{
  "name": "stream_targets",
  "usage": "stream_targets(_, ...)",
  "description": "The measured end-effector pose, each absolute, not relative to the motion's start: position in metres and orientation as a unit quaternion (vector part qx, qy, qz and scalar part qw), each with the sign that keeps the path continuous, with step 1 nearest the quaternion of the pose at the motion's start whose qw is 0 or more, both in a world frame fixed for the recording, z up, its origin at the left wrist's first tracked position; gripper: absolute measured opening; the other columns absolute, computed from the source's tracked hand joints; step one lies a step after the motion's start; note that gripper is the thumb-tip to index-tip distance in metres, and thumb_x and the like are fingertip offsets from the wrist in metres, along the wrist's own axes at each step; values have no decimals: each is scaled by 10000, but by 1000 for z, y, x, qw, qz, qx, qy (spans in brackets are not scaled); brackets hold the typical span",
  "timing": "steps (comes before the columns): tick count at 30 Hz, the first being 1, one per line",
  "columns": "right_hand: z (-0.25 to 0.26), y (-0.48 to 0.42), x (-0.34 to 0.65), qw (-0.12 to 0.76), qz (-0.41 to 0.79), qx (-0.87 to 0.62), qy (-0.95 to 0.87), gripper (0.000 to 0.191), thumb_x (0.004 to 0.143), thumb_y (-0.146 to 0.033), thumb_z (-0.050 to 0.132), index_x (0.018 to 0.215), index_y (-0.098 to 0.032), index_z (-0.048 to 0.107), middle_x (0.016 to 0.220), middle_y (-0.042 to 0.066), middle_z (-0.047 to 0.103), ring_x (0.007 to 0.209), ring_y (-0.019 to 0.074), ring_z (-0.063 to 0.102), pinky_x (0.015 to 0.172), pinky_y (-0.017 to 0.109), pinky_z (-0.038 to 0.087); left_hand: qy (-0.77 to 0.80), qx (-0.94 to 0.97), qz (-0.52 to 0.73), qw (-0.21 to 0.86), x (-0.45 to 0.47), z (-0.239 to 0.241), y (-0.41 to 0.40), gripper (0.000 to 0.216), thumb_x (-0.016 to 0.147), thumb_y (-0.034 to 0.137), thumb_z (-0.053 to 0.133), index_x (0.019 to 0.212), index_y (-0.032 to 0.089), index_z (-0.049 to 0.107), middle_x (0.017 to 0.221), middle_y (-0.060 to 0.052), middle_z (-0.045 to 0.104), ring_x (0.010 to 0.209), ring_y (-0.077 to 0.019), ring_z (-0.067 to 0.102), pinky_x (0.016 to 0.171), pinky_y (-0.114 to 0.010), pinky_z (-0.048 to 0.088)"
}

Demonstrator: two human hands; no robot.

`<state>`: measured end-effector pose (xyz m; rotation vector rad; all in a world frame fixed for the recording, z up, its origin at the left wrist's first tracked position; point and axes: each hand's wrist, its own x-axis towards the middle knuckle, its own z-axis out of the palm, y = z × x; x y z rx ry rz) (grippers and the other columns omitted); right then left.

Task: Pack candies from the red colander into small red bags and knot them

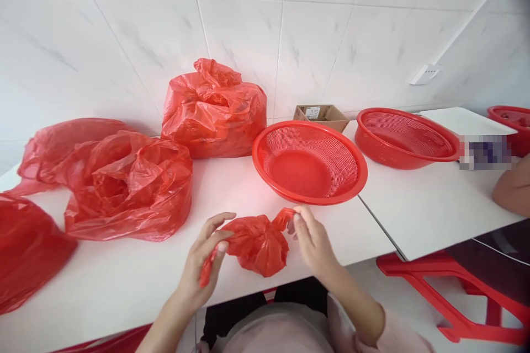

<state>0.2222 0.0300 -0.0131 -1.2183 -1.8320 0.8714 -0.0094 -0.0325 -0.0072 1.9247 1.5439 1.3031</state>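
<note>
Two hands on one item: small red bag (256, 244), tied-up bundle, at near edge of white table (124, 281), right in front of person.
- L hand (205, 262): fingers closed on one twisted handle of small red bag, pinched btwn thumb & fingers.
- R hand (312, 242): fingertips pinched on other handle at bag's upper right.

Other items on table:
- Red colander (309, 161), round, perforated, just beyond R hand, apart from bag.
- 2nd red colander (408, 138), further right, on adjoining table.
- Big red bag (213, 110), full, against tiled wall (290, 27).
- Crumpled red bags (124, 185), left of centre; more red plastic at far left edge.
- Cardboard box (322, 116), small, open, behind colanders by wall.
- Red stool (451, 292) under table, right side.
- Another person's arm (513, 190) at far right edge.
</note>
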Motion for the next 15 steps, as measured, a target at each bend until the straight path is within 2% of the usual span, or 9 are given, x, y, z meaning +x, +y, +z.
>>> stream_targets(3, -30, 22, 190, 391, 312, -481, -720, 210, 1015, -336, 338, 1064, -244, 520, 984, 57, 671, 846, 194, 638, 759, 304, 469, 553, 679, 453, 168, 12, -16, -22, 279, 999, 306, 381, 879, 195, 608, 912, -73, 610, 826, -175, 613, 720, -285, 511)
stream_targets(6, -50, 24, 182, 366, 306, -487, -731, 234, 1022, -338, 318, 1046, -240, 529, 907, 43, 690, 743, 188, 654, 679, 287, 464, 590, 673, 422, 145, 17, -25, -20, 277, 1005, 264, 356, 818, 197, 548, 739, -17, 570, 658, -140, 565, 633, -253, 463)
stream_targets(10, -61, 36, 200, 344, 254, -517, -742, 262, 1021, -337, 313, 1038, -215, 544, 730, 23, 648, 596, 173, 610, 596, 268, 429, 608, 668, 407, 136, 5, -39, -30, 233, 986, 245, 418, 814, 195, 565, 715, -4, 577, 625, -130, 566, 601, -238, 439)
stream_targets(15, -62, 32, 205, 383, 219, -497, -747, 246, 1021, -316, 337, 990, -213, 558, 719, -1, 645, 594, 136, 597, 593, 235, 406, 641, 640, 411, 102, 12, -59, -39, 263, 998, 255, 393, 902, 187, 628, 764, -16, 572, 649, -136, 570, 618, -253, 434)
